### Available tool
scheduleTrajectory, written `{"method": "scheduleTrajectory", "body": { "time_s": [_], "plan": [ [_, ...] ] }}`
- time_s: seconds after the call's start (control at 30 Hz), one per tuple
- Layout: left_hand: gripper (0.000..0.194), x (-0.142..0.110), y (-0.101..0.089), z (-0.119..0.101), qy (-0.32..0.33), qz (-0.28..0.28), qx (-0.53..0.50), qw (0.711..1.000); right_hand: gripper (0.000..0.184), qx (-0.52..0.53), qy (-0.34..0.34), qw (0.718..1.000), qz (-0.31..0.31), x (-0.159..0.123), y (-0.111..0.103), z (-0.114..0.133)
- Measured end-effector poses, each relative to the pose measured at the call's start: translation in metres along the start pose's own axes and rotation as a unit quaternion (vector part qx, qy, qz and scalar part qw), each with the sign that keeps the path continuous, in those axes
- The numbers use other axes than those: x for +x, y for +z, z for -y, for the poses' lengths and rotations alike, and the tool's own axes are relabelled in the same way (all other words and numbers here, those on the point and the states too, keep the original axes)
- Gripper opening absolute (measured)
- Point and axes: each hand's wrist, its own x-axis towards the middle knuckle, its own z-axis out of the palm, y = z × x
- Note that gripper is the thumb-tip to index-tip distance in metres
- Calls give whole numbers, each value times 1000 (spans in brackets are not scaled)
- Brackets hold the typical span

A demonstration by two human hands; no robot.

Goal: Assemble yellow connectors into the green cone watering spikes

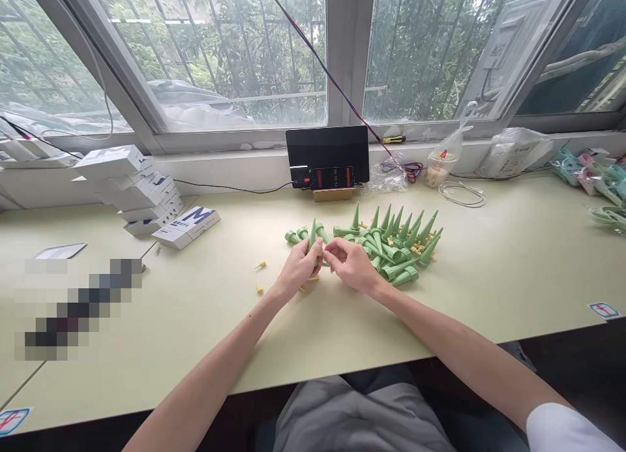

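My left hand (297, 268) is closed around a green plastic cone spike (313, 233), whose pointed tip sticks up above the fingers. Close beside it, at the spike's side, my right hand (353, 264) has thumb and fingertips pinched together; whatever is between them is too small and hidden to name. Just behind the left hand lie several more green spikes (292, 237). To the right of my right hand a heap of green spikes (391, 251) is spread out, mixed with small yellow plastic pieces (418, 250). Two loose yellow pieces (261, 265) rest left of my left hand.
A tablet (327, 149) and a lit phone (332, 178) stand by the window. White boxes (141, 190) are stacked at the back left, with one box (186, 227) lying in front. At the back right are a bagged cup (439, 165), a coiled white cable (462, 195) and plastic-wrapped items (587, 171).
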Motion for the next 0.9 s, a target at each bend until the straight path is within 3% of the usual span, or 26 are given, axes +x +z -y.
{"method": "scheduleTrajectory", "body": {
  "time_s": [0.17,0.9],
  "plan": [
    [40,0,0,1,-2,-10,2,1000,12,6,-4,1000,2,0,0,-3],
    [42,1,0,2,1,-4,1,1000,22,3,1,1000,11,0,1,-4]
  ]
}}
